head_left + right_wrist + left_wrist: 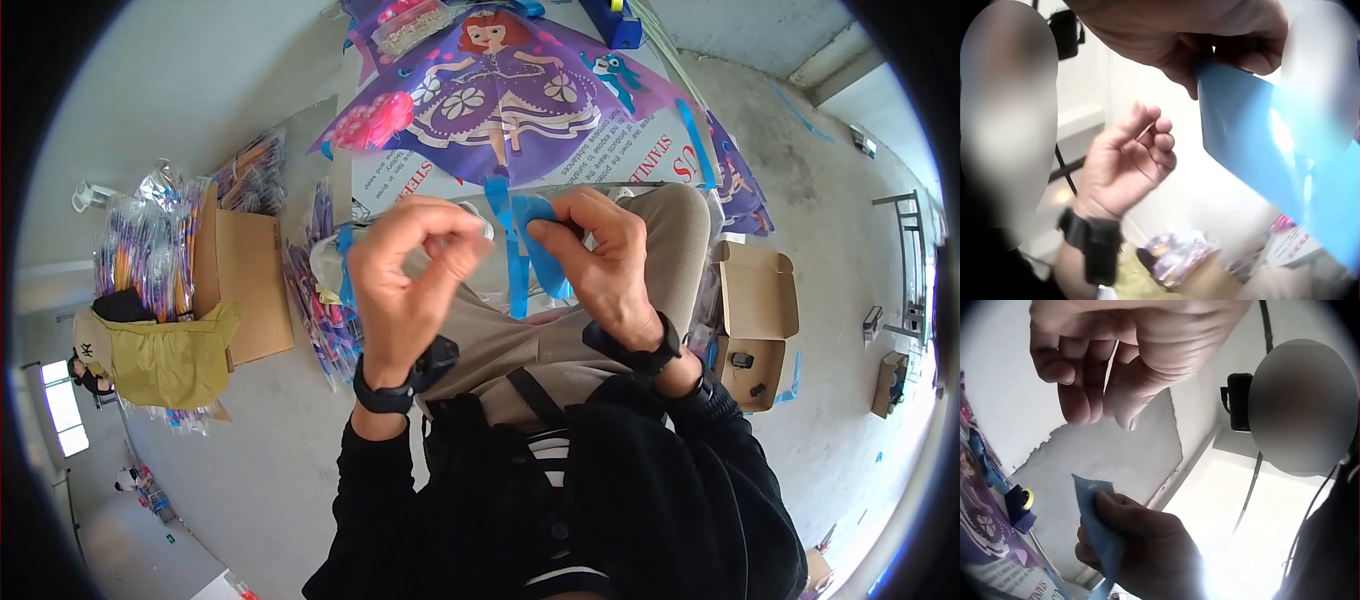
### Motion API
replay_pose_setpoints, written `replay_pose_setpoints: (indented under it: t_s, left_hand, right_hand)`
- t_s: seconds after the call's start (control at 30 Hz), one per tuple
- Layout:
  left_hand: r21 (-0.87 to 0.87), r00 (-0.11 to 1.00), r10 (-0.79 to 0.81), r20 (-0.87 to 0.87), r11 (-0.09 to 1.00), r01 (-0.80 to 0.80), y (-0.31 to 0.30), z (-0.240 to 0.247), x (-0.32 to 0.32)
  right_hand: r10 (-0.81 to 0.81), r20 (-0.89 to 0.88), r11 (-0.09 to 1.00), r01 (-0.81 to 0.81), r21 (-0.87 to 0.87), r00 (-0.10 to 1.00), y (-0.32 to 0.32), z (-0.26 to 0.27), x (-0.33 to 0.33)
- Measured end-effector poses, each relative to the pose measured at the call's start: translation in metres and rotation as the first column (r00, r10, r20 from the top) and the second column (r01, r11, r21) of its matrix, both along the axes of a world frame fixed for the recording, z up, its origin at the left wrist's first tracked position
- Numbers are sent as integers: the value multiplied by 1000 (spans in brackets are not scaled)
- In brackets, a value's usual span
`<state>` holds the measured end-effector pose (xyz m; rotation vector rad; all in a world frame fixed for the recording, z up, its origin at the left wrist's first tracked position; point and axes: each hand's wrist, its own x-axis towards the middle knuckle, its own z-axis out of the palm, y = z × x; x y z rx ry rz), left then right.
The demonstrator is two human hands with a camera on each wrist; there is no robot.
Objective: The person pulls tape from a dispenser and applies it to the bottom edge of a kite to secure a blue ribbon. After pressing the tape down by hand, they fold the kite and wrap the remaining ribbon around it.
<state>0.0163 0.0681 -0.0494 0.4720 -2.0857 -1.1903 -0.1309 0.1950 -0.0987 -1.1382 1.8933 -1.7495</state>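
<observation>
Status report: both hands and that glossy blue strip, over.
Right hand pinches strip. Left hand loosely curled, nothing visible in it. Nothing visibly in the way.

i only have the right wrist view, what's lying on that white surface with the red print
Observer: In the head view, a purple sheet printed with a red-haired figure in a long dress lies on it.

Operator: any more blue up there besides the blue film my right hand is pinching

Observer: Yes, the head view shows a blue strip near the right edge of the white surface.

Operator: and what's past the person's right knee

Observer: An open cardboard box with a small black item in it; the head view shows it.
</observation>
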Motion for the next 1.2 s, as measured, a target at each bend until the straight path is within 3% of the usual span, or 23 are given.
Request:
replay_pose_setpoints:
  t_s: [0.07,0.1,0.13,0.17,0.27,0.5,0.6,0.67,0.8,1.03,1.1,1.13,1.2]
  left_hand:
    - [48,998,-63,10,997,62,11,-4,-6]
    - [240,997,-75,36,969,65,17,-6,-9]
    - [424,994,-94,57,903,61,21,-8,-12]
    - [449,995,-97,10,890,82,22,-10,-17]
    - [449,997,-71,-9,891,68,24,-12,-23]
    - [523,997,-52,-61,849,76,21,-19,-24]
    - [598,995,-37,-90,797,84,19,-19,-23]
    - [697,992,-71,-100,706,121,11,-20,-18]
    - [735,992,-94,-85,666,126,8,-22,-17]
    - [778,989,-110,-100,611,146,7,-23,-15]
    - [759,988,-103,-116,632,155,5,-23,-15]
    - [758,988,-102,-116,633,155,3,-22,-13]
    - [641,993,-80,-86,759,116,-2,-22,-11]
  right_hand:
    - [-69,-81,995,63,-82,994,-7,-1,4]
    - [-161,-385,978,95,-185,909,-11,-3,1]
    - [-266,-636,952,94,-291,724,-15,-6,-2]
    - [-283,-705,950,89,-300,650,-16,-9,-4]
    - [-320,-755,941,101,-322,572,-18,-10,-2]
    - [-313,-791,946,99,-308,526,-17,-12,-6]
    - [-304,-799,949,96,-299,519,-16,-11,-6]
    - [-305,-810,949,92,-301,500,-15,-11,-7]
    - [-316,-826,944,69,-322,467,-17,-13,-7]
    - [-289,-802,951,59,-305,523,-17,-14,-4]
    - [-162,-699,977,16,-211,697,-15,-11,-3]
    - [-162,-699,977,14,-212,696,-12,-8,-2]
    - [-22,-388,992,-27,-121,921,-3,1,-1]
